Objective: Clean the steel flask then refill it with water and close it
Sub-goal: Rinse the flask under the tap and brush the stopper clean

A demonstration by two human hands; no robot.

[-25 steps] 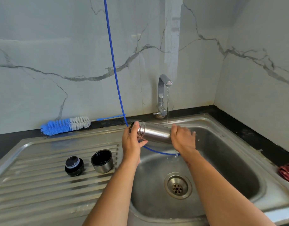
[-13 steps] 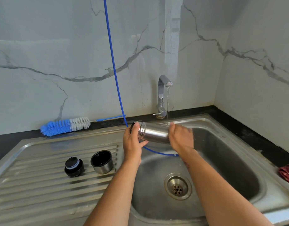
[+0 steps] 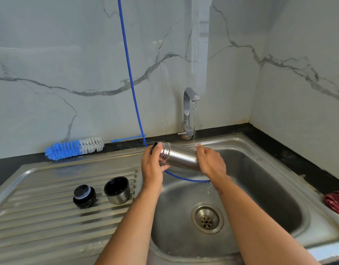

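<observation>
The steel flask (image 3: 179,156) lies on its side over the sink basin (image 3: 260,188), its threaded open mouth pointing left. My left hand (image 3: 152,166) grips the mouth end, thumb under the neck. My right hand (image 3: 209,162) wraps round the flask's body at its base end. A thin stream of water falls from the tap (image 3: 189,109) onto the flask just left of my right hand. The flask's black stopper (image 3: 84,196) and its steel cup lid (image 3: 117,192), open side up, stand on the ribbed drainboard (image 3: 50,222).
A blue and white bottle brush (image 3: 74,147) lies along the back edge by the marble wall. A blue hose (image 3: 130,73) hangs from above and loops into the basin behind my hands. The drain (image 3: 207,219) sits mid-basin. A red cloth (image 3: 336,202) lies at the right rim.
My right hand has shifted slightly left along the flask's body; the flask stays under the running water and my left hand keeps its grip.
</observation>
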